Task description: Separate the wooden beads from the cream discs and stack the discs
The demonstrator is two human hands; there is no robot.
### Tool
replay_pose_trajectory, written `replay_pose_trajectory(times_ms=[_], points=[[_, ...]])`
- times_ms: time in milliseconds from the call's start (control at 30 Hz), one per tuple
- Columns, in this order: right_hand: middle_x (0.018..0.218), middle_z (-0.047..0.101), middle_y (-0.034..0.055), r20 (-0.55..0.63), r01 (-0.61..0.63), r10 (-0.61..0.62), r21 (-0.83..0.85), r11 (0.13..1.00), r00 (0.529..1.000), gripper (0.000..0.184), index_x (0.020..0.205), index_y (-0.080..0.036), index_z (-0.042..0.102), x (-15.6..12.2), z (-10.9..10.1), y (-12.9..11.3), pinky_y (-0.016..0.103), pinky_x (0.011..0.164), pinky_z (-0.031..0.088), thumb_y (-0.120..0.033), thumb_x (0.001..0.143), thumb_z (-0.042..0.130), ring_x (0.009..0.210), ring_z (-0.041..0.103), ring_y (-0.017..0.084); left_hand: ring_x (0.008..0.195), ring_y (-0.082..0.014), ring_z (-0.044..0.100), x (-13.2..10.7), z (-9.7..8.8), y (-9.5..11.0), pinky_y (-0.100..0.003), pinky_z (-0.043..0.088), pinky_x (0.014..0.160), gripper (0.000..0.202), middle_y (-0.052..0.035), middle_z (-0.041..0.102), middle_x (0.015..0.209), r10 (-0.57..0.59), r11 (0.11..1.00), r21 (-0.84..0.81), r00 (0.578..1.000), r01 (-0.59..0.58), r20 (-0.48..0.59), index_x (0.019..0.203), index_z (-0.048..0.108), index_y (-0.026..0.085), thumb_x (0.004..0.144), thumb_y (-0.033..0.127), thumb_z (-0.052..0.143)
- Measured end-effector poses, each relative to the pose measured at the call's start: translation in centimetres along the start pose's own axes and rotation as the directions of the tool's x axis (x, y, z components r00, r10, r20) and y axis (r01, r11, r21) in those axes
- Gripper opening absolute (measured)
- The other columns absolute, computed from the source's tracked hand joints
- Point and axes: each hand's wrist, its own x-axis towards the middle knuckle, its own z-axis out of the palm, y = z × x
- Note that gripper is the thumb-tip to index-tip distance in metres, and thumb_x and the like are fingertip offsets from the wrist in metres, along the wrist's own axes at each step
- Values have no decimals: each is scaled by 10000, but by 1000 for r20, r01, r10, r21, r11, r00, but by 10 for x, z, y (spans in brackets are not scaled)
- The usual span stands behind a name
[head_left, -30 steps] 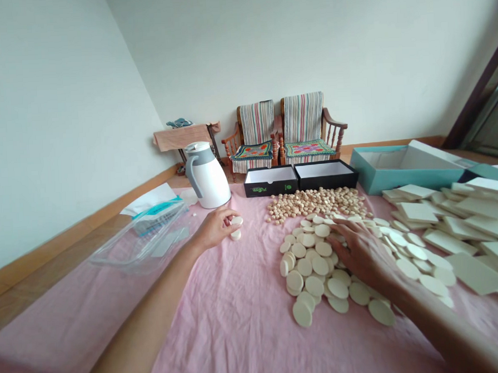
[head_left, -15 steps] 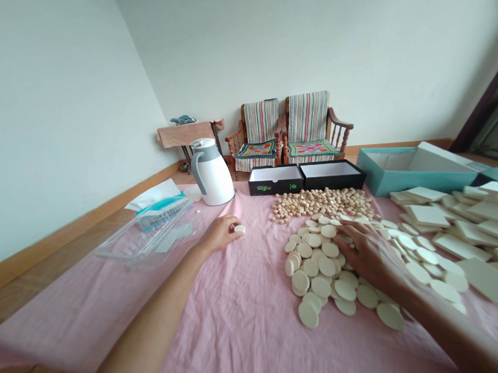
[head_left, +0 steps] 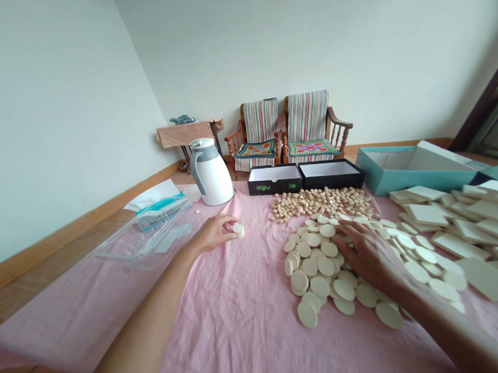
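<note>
My left hand (head_left: 214, 233) is over the pink cloth left of centre, its thumb and fingers apart. Close by the thumb tip stands a small, thick pale round piece (head_left: 238, 230); whether the thumb still touches it is hard to tell. My right hand (head_left: 363, 250) lies with fingers stretched over a heap of pale round wooden discs (head_left: 321, 286), its palm down and nothing visibly gripped. Some discs are hidden under that hand. Behind the heap is a spread of small round wooden beads or knobs (head_left: 316, 202).
Two black boxes (head_left: 275, 187) with white insides and a teal box (head_left: 419, 176) line the back. Square pale boards (head_left: 487, 280) are piled at right. A white thermos jug (head_left: 215, 177) stands at back left, beside a clear plastic tray (head_left: 130, 243). Pink cloth (head_left: 226, 321) covers the surface.
My left fingers have opened from around the small round piece and drawn slightly left, so more of it shows. My right hand has hardly moved on the discs.
</note>
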Motion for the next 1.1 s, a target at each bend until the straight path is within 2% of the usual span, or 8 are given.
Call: replay_pose_trajectory(times_ms=[167, 333, 500, 600, 700, 767, 933, 1100], points=[[1220, 581, 117, 1, 2, -2, 0, 1000, 1000, 350, 1100, -156, 593, 0, 0, 0, 419, 869, 459, -370, 900, 403, 1077, 549, 284, 706, -144, 597, 3, 7, -3, -245, 455, 661, 364, -36, 641, 820, -6, 998, 54, 997, 10, -74, 928, 652, 152, 678, 413, 691], [1215, 581, 122, -1, 14, -14, 9, 1000, 1000, 345, 1107, -154, 588, 0, 1, 1, 410, 866, 457, -360, 899, 406, 1076, 549, 279, 621, -131, 541, 8, 18, 7, -231, 413, 576, 365, -18, 590, 718, -6, 979, 199, 982, 44, -190, 752, 615, 156, 639, 492, 700], [1202, 589, 131, -7, 12, -12, 19, 1000, 1000, 350, 1099, -146, 596, 1, 2, 1, 414, 858, 458, -364, 895, 414, 1055, 560, 277, 608, -126, 531, 10, 20, 17, -226, 394, 566, 243, -8, 578, 666, -37, 972, 222, 978, 83, -203, 664, 587, 157, 648, 374, 696], [1201, 590, 130, -8, 15, -15, 24, 1000, 1000, 352, 1105, -148, 596, 1, 2, 2, 418, 863, 455, -363, 894, 412, 1061, 555, 278, 621, -124, 550, 10, 13, 14, -225, 418, 584, 175, -12, 617, 707, -73, 983, 149, 974, 107, -216, 725, 622, 152, 654, 306, 669], [1193, 596, 125, -4, 14, -14, 26, 1000, 1000, 347, 1105, -155, 598, 1, 2, 2, 419, 867, 453, -356, 895, 408, 1070, 552, 277, 694, -135, 585, 9, 4, 6, -225, 440, 596, 241, -34, 662, 845, -52, 996, 64, 973, 68, -225, 877, 655, 155, 678, 290, 633], [1188, 600, 126, -2, 15, -14, 29, 999, 1000, 346, 1106, -156, 595, 1, 2, 2, 418, 867, 453, -356, 894, 410, 1069, 553, 276, 759, -149, 600, 8, 0, 3, -226, 447, 606, 292, -45, 670, 915, -17, 999, 42, 982, 25, -189, 953, 657, 159, 691, 282, 614], [1202, 591, 126, -10, 21, -21, 28, 999, 1000, 349, 1109, -159, 590, 0, 5, 4, 423, 864, 455, -364, 892, 411, 1071, 551, 278, 838, -161, 607, 4, 3, 10, -235, 466, 667, 329, -48, 675, 951, 35, 999, 31, 996, -32, -81, 1010, 649, 161, 688, 215, 608], [1198, 592, 121, -5, 22, -22, 29, 999, 1000, 357, 1116, -158, 584, 0, 5, 4, 419, 867, 455, -370, 902, 393, 1073, 549, 273, 827, -158, 606, 5, 9, 17, -251, 479, 722, 360, -34, 680, 961, 59, 997, 62, 996, -55, -60, 1013, 647, 174, 653, 170, 647]])
